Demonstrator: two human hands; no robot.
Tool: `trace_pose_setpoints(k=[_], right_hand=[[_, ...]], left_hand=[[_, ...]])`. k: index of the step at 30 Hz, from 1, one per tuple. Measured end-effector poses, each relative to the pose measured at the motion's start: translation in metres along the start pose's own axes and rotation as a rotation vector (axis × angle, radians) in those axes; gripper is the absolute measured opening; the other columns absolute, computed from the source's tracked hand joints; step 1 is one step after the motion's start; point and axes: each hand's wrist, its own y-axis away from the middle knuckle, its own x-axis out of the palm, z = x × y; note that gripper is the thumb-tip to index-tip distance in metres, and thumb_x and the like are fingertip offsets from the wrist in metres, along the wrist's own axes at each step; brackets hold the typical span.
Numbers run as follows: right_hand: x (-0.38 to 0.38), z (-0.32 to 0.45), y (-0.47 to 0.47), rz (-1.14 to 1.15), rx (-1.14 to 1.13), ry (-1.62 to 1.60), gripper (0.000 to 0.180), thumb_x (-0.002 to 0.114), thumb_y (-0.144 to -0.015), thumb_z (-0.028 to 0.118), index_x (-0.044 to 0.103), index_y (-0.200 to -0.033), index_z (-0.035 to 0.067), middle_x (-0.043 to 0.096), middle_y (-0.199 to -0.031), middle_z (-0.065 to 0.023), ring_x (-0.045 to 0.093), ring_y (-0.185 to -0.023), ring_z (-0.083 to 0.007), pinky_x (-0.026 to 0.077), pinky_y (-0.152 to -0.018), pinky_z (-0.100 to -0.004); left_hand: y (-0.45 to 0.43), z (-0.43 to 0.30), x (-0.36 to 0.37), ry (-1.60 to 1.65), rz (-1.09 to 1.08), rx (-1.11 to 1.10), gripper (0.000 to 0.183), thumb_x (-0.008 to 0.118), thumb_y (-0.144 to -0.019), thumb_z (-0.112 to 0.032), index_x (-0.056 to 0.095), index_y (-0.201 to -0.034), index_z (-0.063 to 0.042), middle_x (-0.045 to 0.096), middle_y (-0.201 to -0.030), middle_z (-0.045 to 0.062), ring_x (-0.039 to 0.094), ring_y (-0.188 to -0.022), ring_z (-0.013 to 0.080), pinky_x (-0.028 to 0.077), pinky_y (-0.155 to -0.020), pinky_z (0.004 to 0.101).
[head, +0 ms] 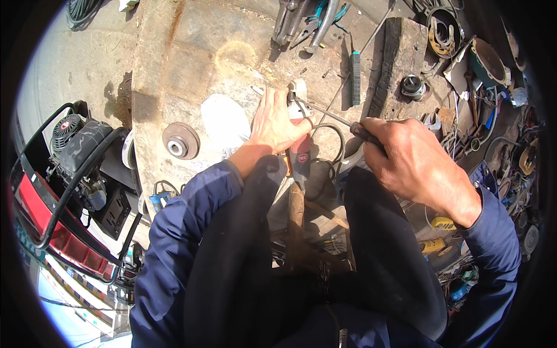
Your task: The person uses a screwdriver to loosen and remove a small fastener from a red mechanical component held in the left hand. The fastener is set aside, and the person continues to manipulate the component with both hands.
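A red and dark grey power tool, apparently an angle grinder [300, 158], lies on the worn work surface between my knees. My left hand [278, 118] grips it near its metal head, fingers wrapped over the far side and thumb across the body. In my right hand [407, 154] is a screwdriver [333, 115], held by its dark handle. Its shaft slants left to the tool's head, where the tip meets a small dark part; the exact contact is too small to tell. A dark power cord [341, 141] loops beside the tool.
A grooved metal wheel [188, 150] and a pale oval item [224, 119] lie left. Pliers [310, 28], a box-handled tool [355, 80] and a wooden beam [397, 58] are beyond. A black motor part [412, 87] sits right, near cluttered tools. An engine machine [78, 143] stands left.
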Motion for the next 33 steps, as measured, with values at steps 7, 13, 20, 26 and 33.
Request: trace_pose_setpoints(k=[7,13,20,26,33], right_hand=[[-0.010,0.012,-0.010,0.065,-0.027,0.186,0.016,0.069,-0.092,0.010,0.066,-0.088,-0.005,0.067,-0.073,-0.0297,0.072,-0.076,-0.0499,0.058,-0.068,-0.0547],[-0.029,0.023,-0.027,0.151,-0.042,0.168,0.020,0.070,-0.092,0.012,0.069,-0.088,-0.007,0.068,-0.074,-0.0301,0.073,-0.078,-0.0505,0.060,-0.069,-0.0532],[-0.019,0.027,-0.023,0.100,-0.128,0.424,0.015,0.065,-0.096,0.011,0.064,-0.095,-0.004,0.066,-0.070,-0.0288,0.071,-0.072,-0.0497,0.058,-0.067,-0.0541],[-0.009,0.021,-0.018,0.060,-0.126,0.325,0.018,0.066,-0.097,0.012,0.065,-0.099,-0.006,0.066,-0.070,-0.0290,0.071,-0.072,-0.0486,0.058,-0.068,-0.0549],[-0.015,0.016,-0.021,0.155,0.039,-0.003,0.021,0.066,-0.097,0.013,0.067,-0.095,-0.008,0.065,-0.074,-0.0310,0.070,-0.079,-0.0518,0.056,-0.070,-0.0543]], left_hand=[[0.000,-0.006,-0.004,-0.023,0.097,-0.081,0.097,0.086,-0.085,-0.063,0.050,-0.142,0.005,0.055,-0.131,0.027,0.063,-0.121,0.0502,0.053,-0.101,0.0572],[0.002,0.001,0.001,0.028,0.063,0.029,0.088,0.080,-0.092,-0.062,0.048,-0.138,0.005,0.051,-0.128,0.030,0.068,-0.110,0.0521,0.058,-0.092,0.0580],[0.002,0.003,0.006,0.048,0.037,0.050,0.085,0.084,-0.089,-0.055,0.048,-0.137,0.006,0.052,-0.125,0.029,0.068,-0.110,0.0483,0.059,-0.090,0.0561],[0.001,0.002,0.004,0.048,0.045,0.020,0.083,0.082,-0.091,-0.058,0.052,-0.133,0.007,0.053,-0.125,0.030,0.069,-0.107,0.0514,0.059,-0.088,0.0589],[-0.002,0.000,-0.001,0.032,0.095,0.003,0.084,0.082,-0.090,-0.058,0.051,-0.133,0.007,0.052,-0.125,0.030,0.070,-0.104,0.0517,0.059,-0.088,0.0583]])
